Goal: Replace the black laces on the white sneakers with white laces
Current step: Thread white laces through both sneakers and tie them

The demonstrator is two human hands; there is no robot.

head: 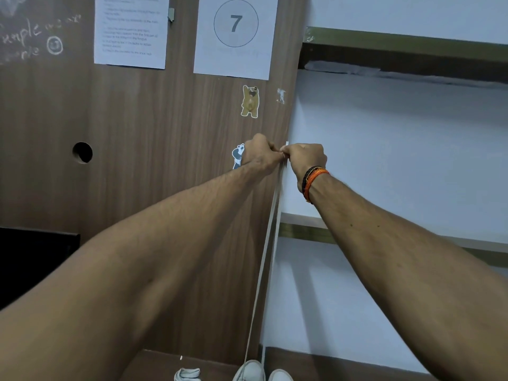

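Both hands, left hand (pixel 258 155) and right hand (pixel 305 158), pinch the white lace (pixel 268 243) ends level, high above the near sneaker (pixel 250 371) (evening them, I'd judge), so next comes crossing the lace down.

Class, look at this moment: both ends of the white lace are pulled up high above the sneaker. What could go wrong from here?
1. Both hands, left hand and right hand, pinch the white lace ends together, taut above the sneaker. A harder pull might lift or tip the shoe.
2. If either pinch slips, the ends may become uneven, so one side runs short.
3. The spare bundled lace lies near the shoe and could get knocked aside.
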